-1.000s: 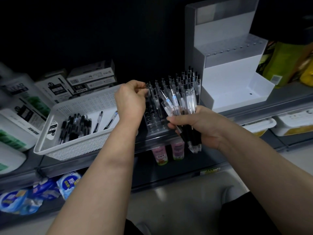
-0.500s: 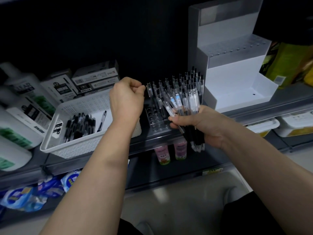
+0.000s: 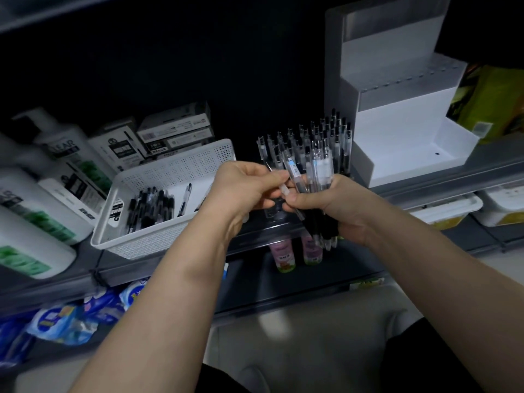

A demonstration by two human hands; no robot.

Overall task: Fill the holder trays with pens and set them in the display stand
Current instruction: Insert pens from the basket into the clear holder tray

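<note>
Gripping a bundle of pens (image 3: 319, 173) in our right hand (image 3: 344, 207), we pinch one pen (image 3: 284, 190) with our left hand (image 3: 243, 188), near the white basket (image 3: 175, 168).

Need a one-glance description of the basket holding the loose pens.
Start at the grey shelf. Left of the left hand sits a white basket, right of the big white bottles. It alone has perforated walls, with loose black pens lying flat inside.
</note>
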